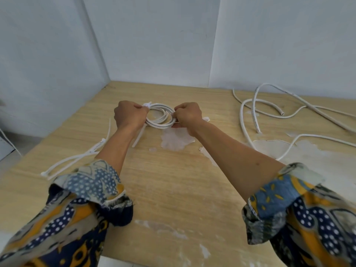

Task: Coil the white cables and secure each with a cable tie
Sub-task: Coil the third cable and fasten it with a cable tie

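A white cable wound into a small round coil (159, 117) lies on the wooden table (173, 180) between my two hands. My left hand (130, 115) grips the coil's left side, where a white cable tie head (148, 104) sticks up and its tail (139, 136) trails toward me. My right hand (189, 115) pinches the coil's right side with curled fingers, and a thin white strip shows at its fingertips. Several loose white cable ties (77, 158) lie by my left forearm. Uncoiled white cable (256, 112) sprawls at the right.
Pale walls close off the table at the back and left. White worn patches (175, 140) mark the tabletop near the coil and at the right. The table's left edge drops to the floor, where a thin white cord (9, 140) runs.
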